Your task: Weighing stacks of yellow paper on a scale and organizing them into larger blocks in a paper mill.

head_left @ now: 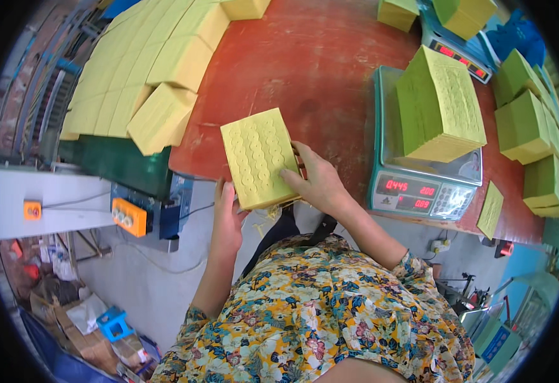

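Note:
A stack of yellow paper (259, 156), embossed with rows of round patterns, is held in front of me over the table's near edge. My right hand (317, 180) grips its right side, the thumb lying on the top sheet and the fingers going round the edge. Against its near left corner is my left hand (228, 220), its fingers partly hidden by the stack. To the right stands a counter scale (423, 191) with a lit red display. On that scale rests a taller stack of the same yellow paper (442, 105).
Many yellow paper stacks (145, 64) stand in rows on the left, one tilted at the front. The red table (279, 57) holds a second scale (461, 51) at the far right, more stacks (528, 127), and a loose yellow sheet (491, 209). An orange control box (130, 217) sits lower left.

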### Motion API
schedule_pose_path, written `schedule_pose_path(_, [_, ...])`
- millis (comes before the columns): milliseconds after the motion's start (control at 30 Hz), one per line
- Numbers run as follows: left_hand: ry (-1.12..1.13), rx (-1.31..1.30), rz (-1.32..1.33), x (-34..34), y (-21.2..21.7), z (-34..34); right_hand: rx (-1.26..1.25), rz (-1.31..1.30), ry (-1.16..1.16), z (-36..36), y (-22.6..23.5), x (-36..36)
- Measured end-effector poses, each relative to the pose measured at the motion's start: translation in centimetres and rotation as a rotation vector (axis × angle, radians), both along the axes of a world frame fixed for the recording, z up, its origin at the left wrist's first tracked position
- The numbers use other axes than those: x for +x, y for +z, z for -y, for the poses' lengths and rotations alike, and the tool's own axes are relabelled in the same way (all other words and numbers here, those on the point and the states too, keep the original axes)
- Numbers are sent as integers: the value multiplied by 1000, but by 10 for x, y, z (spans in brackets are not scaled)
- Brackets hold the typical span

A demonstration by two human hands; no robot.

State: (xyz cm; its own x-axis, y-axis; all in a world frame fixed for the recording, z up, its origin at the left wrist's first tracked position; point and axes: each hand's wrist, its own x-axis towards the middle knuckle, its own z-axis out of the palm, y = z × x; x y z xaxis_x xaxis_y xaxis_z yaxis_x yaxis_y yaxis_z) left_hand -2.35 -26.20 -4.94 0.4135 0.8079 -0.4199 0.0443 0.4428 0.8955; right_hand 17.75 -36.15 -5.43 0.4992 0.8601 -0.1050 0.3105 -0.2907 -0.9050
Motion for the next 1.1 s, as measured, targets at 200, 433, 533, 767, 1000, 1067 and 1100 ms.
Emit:
schedule_pose_path(200, [-170, -72, 113, -2, -11, -18, 46, 41, -7, 14, -3, -20])
schedule_pose_path(433, [-145, -314, 186, -18, -31, -17, 189, 129, -23, 36, -23, -37])
schedule_pose_path(533, [-184, -334, 246, -25, -48, -25, 222, -196, -89, 57, -35, -33])
schedule_pose_path(767, [-275, -442, 343, -33, -38, 0, 1, -334, -199, 89, -50, -39])
schedule_pose_path(1000, [-635, 31, 273, 56, 89, 26, 523, -200, -322, 122, 72, 14])
schedule_pose_path(1067, [-775, 124, 367, 109, 123, 22, 470, -16, -353, 139, 110, 61])
schedule_pose_path(1100, [-722, -52, 353, 150, 165, 48, 410, -108, -390, 149, 127, 91])
